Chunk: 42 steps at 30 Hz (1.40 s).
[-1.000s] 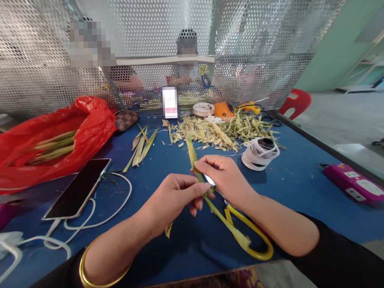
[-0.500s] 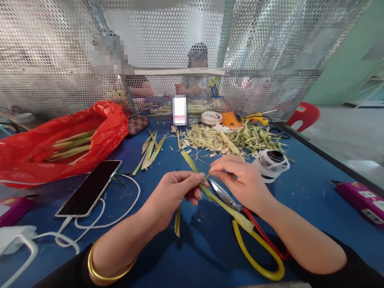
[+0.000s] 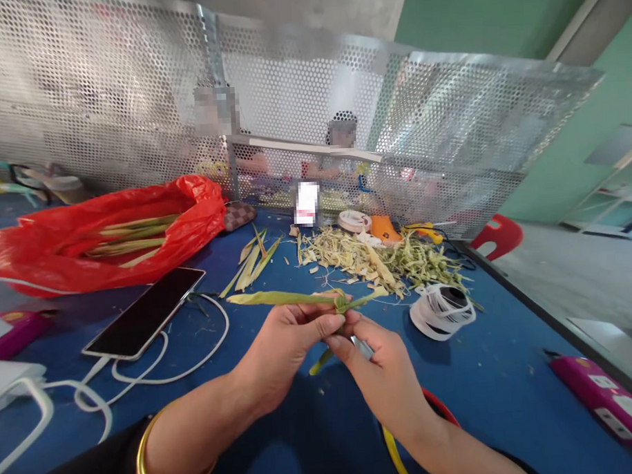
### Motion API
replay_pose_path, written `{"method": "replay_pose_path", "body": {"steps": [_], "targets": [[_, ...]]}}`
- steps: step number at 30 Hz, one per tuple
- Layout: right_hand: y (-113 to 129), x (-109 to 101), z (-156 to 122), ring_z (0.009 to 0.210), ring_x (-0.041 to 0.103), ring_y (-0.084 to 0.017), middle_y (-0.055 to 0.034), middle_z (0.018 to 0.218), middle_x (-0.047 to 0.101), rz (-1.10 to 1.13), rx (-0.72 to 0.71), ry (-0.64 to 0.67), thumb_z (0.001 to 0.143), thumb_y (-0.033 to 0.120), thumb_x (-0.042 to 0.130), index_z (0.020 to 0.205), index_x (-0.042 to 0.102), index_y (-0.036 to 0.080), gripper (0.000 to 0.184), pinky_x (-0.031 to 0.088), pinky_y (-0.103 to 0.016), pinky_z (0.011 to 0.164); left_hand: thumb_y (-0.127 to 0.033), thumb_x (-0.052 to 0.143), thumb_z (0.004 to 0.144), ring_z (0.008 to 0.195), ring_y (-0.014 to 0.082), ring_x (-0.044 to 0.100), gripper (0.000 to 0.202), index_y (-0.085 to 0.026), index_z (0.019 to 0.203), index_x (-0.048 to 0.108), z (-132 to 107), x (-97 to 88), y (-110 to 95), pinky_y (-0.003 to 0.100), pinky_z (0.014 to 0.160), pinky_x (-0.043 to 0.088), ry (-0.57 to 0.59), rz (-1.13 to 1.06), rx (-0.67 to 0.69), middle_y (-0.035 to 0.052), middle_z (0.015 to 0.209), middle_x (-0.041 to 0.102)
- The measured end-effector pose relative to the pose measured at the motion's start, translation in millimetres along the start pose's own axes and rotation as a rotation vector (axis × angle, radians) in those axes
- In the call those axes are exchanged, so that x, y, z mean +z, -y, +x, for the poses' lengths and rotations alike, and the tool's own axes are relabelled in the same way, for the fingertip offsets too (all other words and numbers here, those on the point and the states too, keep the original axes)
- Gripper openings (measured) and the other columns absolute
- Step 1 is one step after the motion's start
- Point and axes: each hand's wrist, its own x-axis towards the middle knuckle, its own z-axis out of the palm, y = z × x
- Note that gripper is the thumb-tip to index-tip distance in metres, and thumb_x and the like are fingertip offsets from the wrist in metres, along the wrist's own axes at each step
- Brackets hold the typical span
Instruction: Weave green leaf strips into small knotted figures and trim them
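Observation:
My left hand [image 3: 283, 349] pinches a folded, knotted green leaf strip [image 3: 284, 299] between thumb and fingers, over the middle of the blue table. One long end points left and a thinner end points right. A further piece hangs below the fingers. Thumb and fingers of my right hand [image 3: 385, 369] are closed on the same strip, just right of and below the knot. Scissors [image 3: 440, 403] with one red and one yellow handle lie under my right hand, which hides most of them.
A red plastic bag [image 3: 196, 227] holds long leaves at left. Nearby lie a dark-screened phone [image 3: 147, 315] with white cable and loose leaf strips [image 3: 255, 263]. Beyond my hands are a heap of leaf scraps [image 3: 342, 255], a white thread spool [image 3: 438, 322] and a perforated metal screen [image 3: 300, 85].
The leaf strip has been turned, its long end now pointing left instead of toward the lower right. My right hand has come in lower, closer to my left. The view has tilted up.

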Motion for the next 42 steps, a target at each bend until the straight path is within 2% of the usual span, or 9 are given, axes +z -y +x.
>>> {"method": "replay_pose_path", "body": {"steps": [10,18,22,24,26,29,33,38,42], "targets": [[2.1,-3.1,-4.0,0.074,0.055,-0.015,-0.0013,0.075,0.055,0.064,-0.029,0.063,0.089,0.025,0.051,0.065,0.058,0.018,0.026,0.044,-0.026,0.069,-0.016,0.072,0.069,0.068,0.0128,0.058,0.007,-0.017,0.076,0.072,1.7,-0.8,4.7,0.024,0.063,0.046,-0.058,-0.057,0.055,0.0016,0.073,0.069],[0.6,-2.3,-2.2,0.073,0.052,-0.013,-0.0007,0.075,0.053,-0.004,-0.085,0.083,0.087,0.019,0.052,0.064,0.055,0.018,0.024,0.044,-0.024,0.068,-0.012,0.072,0.067,0.076,0.0132,0.06,0.014,-0.015,0.081,0.072,1.0,0.6,3.3,0.023,0.072,0.046,-0.115,-0.087,0.017,0.0031,0.077,0.07],[-1.1,-2.2,-4.5,0.072,0.054,-0.013,-0.001,0.076,0.055,-0.073,-0.117,0.081,0.09,0.02,0.05,0.068,0.056,0.018,0.022,0.045,-0.022,0.066,-0.019,0.071,0.071,0.072,0.0121,0.059,0.021,-0.016,0.092,0.072,1.7,-0.6,1.2,0.021,0.067,0.045,-0.078,-0.08,-0.047,0.0026,0.076,0.068],[-0.3,-6.0,-6.5,0.066,0.053,-0.012,0.0,0.07,0.055,-0.173,-0.208,0.045,0.09,0.019,0.049,0.071,0.056,0.019,0.021,0.043,-0.022,0.061,-0.022,0.069,0.074,0.073,0.0114,0.059,0.022,-0.016,0.095,0.071,2.2,-2.2,-1.3,0.02,0.069,0.045,-0.037,-0.079,-0.067,0.0024,0.075,0.067],[0.4,-12.2,-7.2,0.06,0.051,-0.012,0.0007,0.066,0.054,-0.315,-0.346,-0.1,0.089,0.018,0.052,0.076,0.057,0.019,0.014,0.041,-0.024,0.058,-0.022,0.067,0.077,0.071,0.0103,0.059,0.02,-0.016,0.095,0.07,2.6,-4.4,-3.6,0.02,0.071,0.045,-0.019,-0.078,-0.066,0.0013,0.074,0.064],[-1.4,-20.8,-3.2,0.072,0.055,-0.017,-0.0037,0.078,0.059,-0.534,-0.453,-0.32,0.084,0.019,0.06,0.089,0.058,0.019,0.005,0.043,-0.029,0.067,-0.022,0.063,0.079,0.064,0.0091,0.058,0.019,-0.016,0.097,0.069,2.2,-7.0,-5.3,0.021,0.069,0.047,0.015,-0.069,-0.057,-0.0001,0.073,0.061],[-7.6,-23.9,5.5,0.075,0.058,-0.017,-0.0024,0.08,0.062,-0.604,-0.388,-0.185,0.086,0.021,0.057,0.085,0.057,0.02,0.002,0.042,-0.031,0.071,-0.021,0.059,0.079,0.052,0.0083,0.052,0.016,-0.014,0.091,0.068,-0.3,-5.8,-6.9,0.02,0.049,0.043,0.088,-0.042,-0.106,0.0004,0.07,0.059],[-6.0,-20.6,3.8,0.064,0.055,-0.014,0.0001,0.072,0.062,-0.657,-0.445,-0.171,0.088,0.016,0.052,0.081,0.054,0.019,0.008,0.039,-0.029,0.068,-0.023,0.069,0.07,0.04,0.0019,0.035,0.017,-0.015,0.085,0.067,-1.5,-1.2,-8.6,0.015,0.035,0.021,0.004,0.064,-0.149,-0.0037,0.062,0.055],[-0.8,-18.8,-0.9,0.057,0.051,-0.013,0.0005,0.064,0.059,-0.721,-0.538,-0.172,0.089,0.013,0.051,0.075,0.051,0.019,0.015,0.038,-0.03,0.067,-0.022,0.075,0.065,0.053,0.0049,0.05,0.014,-0.014,0.072,0.067,0.7,1.4,-6.9,0.015,0.049,0.038,-0.126,0.219,-0.027,-0.0021,0.063,0.061]]}}
